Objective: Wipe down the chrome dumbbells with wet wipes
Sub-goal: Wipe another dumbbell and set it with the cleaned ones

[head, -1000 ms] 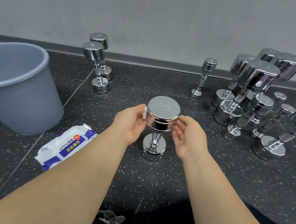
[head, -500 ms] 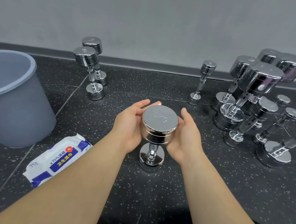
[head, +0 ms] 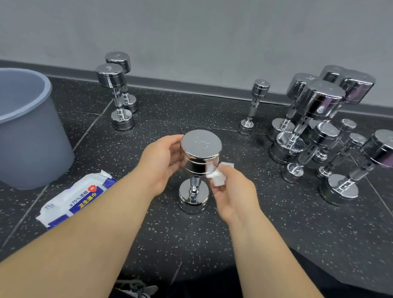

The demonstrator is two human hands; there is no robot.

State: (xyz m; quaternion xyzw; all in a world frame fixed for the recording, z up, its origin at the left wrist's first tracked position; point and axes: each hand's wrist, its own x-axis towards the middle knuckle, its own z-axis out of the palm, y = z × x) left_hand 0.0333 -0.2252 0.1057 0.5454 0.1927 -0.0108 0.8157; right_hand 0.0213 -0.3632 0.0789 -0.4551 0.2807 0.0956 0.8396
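Wipe (head: pixel 218 176) now sits pinched in the right hand (head: pixel 234 195), against the dumbbell (head: pixel 200 146); the left hand (head: pixel 160 162) curls round its top; the bucket (head: pixel 23 137) stands at the floor's left edge.

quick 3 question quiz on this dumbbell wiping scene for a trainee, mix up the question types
1. True or false: the right hand holds the white wipe against the top head of the upright dumbbell.
2. Where does the wipes pack lie relative to the grey bucket? a) inside it b) on the floor beside it c) under it
3. Fill in: the left hand grips the dumbbell by its ____ head.

Key: 1 true; 2 b; 3 top
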